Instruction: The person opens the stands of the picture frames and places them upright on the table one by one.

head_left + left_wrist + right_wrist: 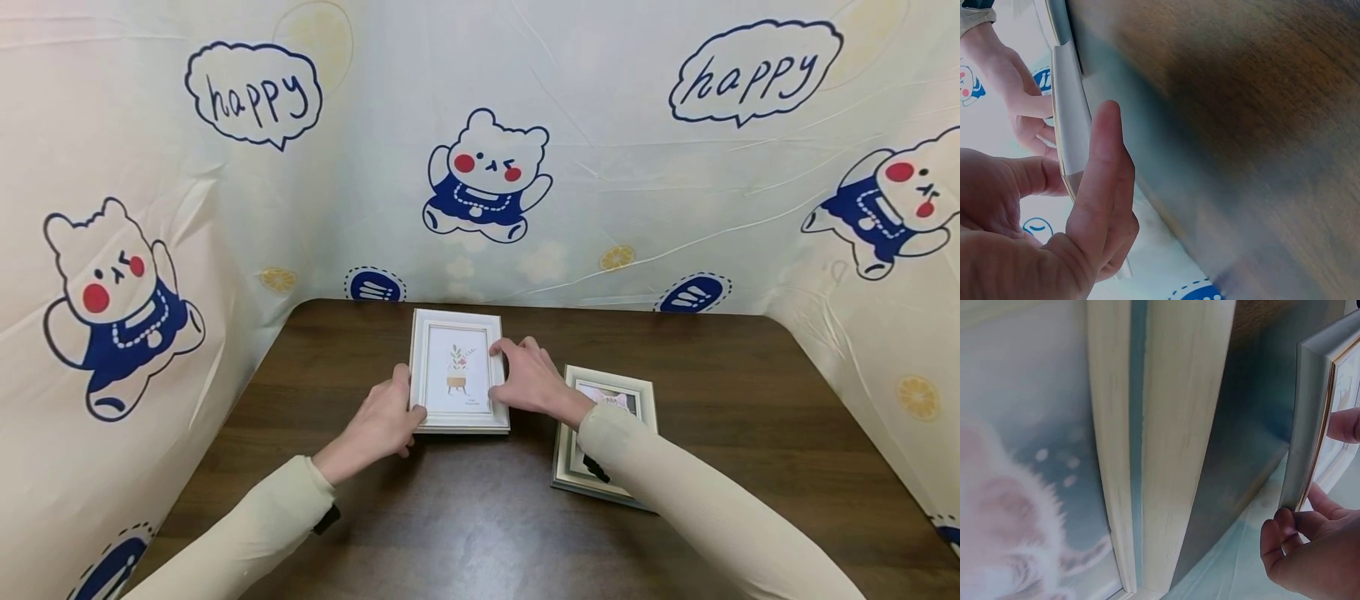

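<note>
A white picture frame (459,367) with a potted-flower print lies near the back of the table, its lower edge seeming slightly raised. My left hand (378,417) pinches its lower left corner; in the left wrist view the thumb is on the front and the straighter fingers (1107,150) reach behind. On the opposite side, my right hand (532,379) grips the right edge with thumb and index finger. The right wrist view has other fingers (1285,531) at the frame's side. Under the right forearm lies a cream picture frame (647,400) with a cat picture, partly hidden.
The dark wooden table (360,525) carries both frames. A pale printed cloth (600,192) with cartoon bears hangs behind the table and along its left and right sides. The cream frame stands close to the right wrist camera.
</note>
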Demonstrator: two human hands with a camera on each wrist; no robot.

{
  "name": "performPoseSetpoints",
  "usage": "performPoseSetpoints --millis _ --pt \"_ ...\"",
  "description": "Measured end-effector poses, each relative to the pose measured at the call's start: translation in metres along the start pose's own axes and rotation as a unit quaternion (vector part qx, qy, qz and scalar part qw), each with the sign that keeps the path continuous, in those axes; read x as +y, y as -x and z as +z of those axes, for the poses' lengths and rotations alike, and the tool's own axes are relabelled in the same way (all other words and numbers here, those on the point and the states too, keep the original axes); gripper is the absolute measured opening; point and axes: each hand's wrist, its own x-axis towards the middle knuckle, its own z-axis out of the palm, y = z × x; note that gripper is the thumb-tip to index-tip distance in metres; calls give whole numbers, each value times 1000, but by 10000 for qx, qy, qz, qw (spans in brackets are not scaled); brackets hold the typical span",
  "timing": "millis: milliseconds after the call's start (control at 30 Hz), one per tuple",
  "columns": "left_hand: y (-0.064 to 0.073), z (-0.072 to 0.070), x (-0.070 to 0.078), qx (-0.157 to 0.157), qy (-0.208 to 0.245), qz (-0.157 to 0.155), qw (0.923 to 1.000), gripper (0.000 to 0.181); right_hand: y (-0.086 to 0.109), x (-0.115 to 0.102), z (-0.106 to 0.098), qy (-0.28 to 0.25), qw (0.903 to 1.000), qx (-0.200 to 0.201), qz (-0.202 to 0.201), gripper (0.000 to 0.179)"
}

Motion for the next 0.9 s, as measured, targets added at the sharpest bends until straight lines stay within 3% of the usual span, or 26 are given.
performPoseSetpoints --millis 900 --pt "5 -9 6 178 254 118 9995 31 4 -5 -7 -210 9997 136 28 62"
